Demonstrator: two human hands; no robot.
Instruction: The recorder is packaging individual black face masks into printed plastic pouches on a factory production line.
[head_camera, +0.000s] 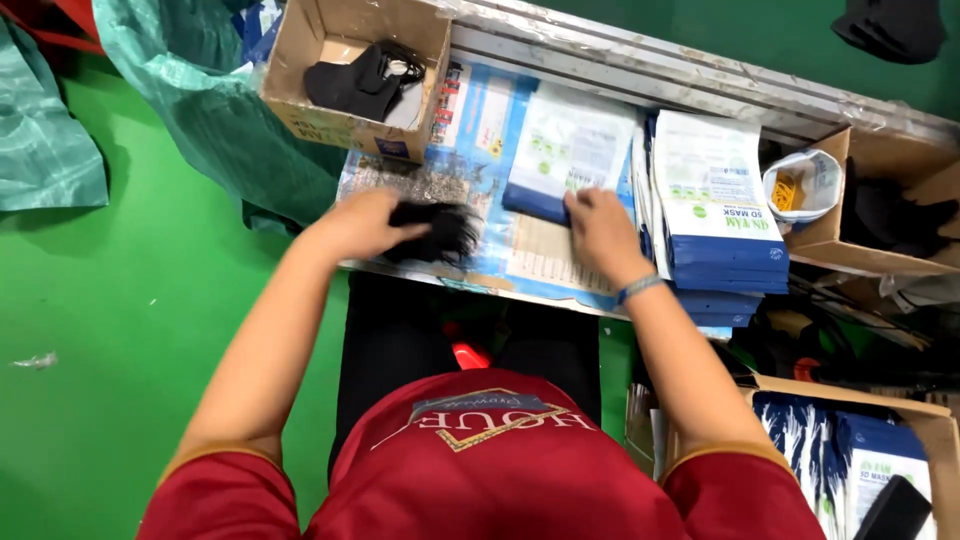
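— Two hands at work, going from the left: what does the left hand (362, 222) have?

— Its fingers are closed around a small bunch of black face masks (435, 232), which stick out to the right of the grip and rest on the blue printed sheet (490, 215) over the bench. They look soft and light, floppy cloth with thin ear loops; I judge a pinch across the folded middle holds them best, since loops would snag.

— How many masks in the bunch?

— Blurred; I cannot count them. One cardboard box (350, 60) stands beyond the grip with more black masks inside.

— And the right hand (598, 228)?

— It rests flat, fingers pressing the lower edge of one white and blue packaging pouch (565, 155), just right of the masks. The pouch looks thin, smooth and likely slippery, easily creased; its open edge seems the place to take it.

— Further right?

— One tall stack of the same pouches (715, 200), too many to count, then a second cardboard box (880, 200) of dark masks.
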